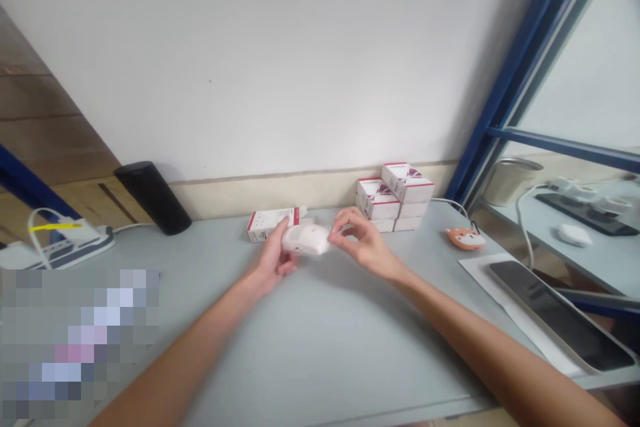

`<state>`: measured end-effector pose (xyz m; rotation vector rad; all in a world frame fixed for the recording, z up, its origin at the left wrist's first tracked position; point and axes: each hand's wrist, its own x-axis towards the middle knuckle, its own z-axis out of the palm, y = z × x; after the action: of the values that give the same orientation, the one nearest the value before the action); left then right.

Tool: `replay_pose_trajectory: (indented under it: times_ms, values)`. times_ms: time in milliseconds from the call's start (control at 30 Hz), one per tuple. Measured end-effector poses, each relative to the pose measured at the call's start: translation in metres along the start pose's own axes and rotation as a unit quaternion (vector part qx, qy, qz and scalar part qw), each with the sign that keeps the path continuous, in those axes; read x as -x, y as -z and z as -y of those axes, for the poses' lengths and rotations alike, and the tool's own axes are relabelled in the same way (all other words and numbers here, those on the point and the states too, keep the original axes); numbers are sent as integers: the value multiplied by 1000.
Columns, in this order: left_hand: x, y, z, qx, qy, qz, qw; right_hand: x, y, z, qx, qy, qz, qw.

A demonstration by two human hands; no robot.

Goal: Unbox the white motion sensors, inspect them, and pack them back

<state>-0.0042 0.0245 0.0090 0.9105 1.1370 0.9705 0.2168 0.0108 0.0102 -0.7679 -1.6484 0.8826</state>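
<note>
My left hand (277, 255) is wrapped around the left end of a white, rounded, smooth-looking item (307, 239), held just above the table. Its exact kind does not show. At the item's right end, my right hand (361, 243) pinches the tip between thumb and fingers. Right behind my left hand lies a white carton with red edging (273, 219), its right end flap seeming to stand out. Beyond my right hand, several similar white and red cartons (395, 197) are stacked against the wall.
On the grey table (310, 347), a black cylinder (153, 197) and a power strip (75, 247) stand at the left. At the right are an orange animal-faced item (466, 238) and a phone (560, 313) on white paper. A blue frame (493, 107) borders the right side.
</note>
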Motion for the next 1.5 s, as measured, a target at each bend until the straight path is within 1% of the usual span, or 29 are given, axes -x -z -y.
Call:
replay_pose_trajectory:
  times_ms: [100, 167, 200, 267, 300, 367, 433, 467, 567, 633, 667, 700, 733, 800, 900, 1033, 1133, 1200, 1267, 1367, 1433, 1500]
  values:
    - [-1, 2, 1, 21, -18, -16, 999, 6, -2, 7, -17, -16, 89, 996]
    - [-1, 1, 4, 13, -44, -34, 998, 12, -7, 8, 18, -25, 154, 988]
    - [0, 1, 6, -6, -55, -41, 998, 15, -10, 8, 55, -15, 182, 982]
    - [0, -1, 11, -63, -72, -42, 995, 20, -17, 6, 145, 34, 217, 965]
    - [0, -2, 14, -99, -88, -39, 990, 22, -20, 5, 185, 63, 228, 954]
    - [-2, -3, 17, -169, -143, -44, 974, 22, -22, 2, 241, 104, 232, 937]
    - [-5, -2, 16, -228, -207, -66, 949, 19, -19, 0, 281, 105, 207, 931]
    - [-6, 0, 14, -252, -235, -86, 935, 17, -16, -1, 298, 96, 182, 932]
    - [-11, 15, 1, -308, -304, -123, 893, 8, -3, -5, 332, 54, 72, 939]
    - [-16, 31, -7, -369, -344, -117, 855, 3, 6, -9, 335, 31, -6, 942]
    - [-19, 39, -9, -413, -359, -107, 830, 1, 9, -11, 335, 23, -35, 941]
    - [-22, 46, -11, -514, -378, -106, 763, 0, 11, -12, 335, 17, -57, 940]
    - [-24, 53, -11, -588, -379, -103, 707, -1, 12, -13, 336, 11, -74, 939]
    - [-25, 61, -12, -647, -378, -94, 656, -2, 12, -14, 338, -1, -99, 936]
    - [-19, 59, -15, -661, -375, -73, 646, -1, 10, -13, 341, -11, -118, 933]
    - [-4, 42, -18, -676, -390, -51, 623, -1, 6, -8, 350, -28, -133, 927]
    - [0, 30, -12, -684, -407, -49, 603, 0, 2, -5, 352, -36, -138, 925]
    - [0, 23, -4, -687, -422, -70, 588, 2, -2, -4, 348, -41, -145, 925]
    - [0, 17, 7, -686, -440, -111, 570, 4, -7, -5, 336, -45, -152, 928]
    - [2, 8, 19, -675, -462, -170, 550, 6, -10, -8, 303, -30, -138, 942]
    - [4, 4, 22, -663, -473, -189, 548, 6, -8, -10, 282, -15, -122, 951]
    - [5, 2, 22, -651, -480, -197, 555, 6, -4, -11, 272, -6, -108, 956]
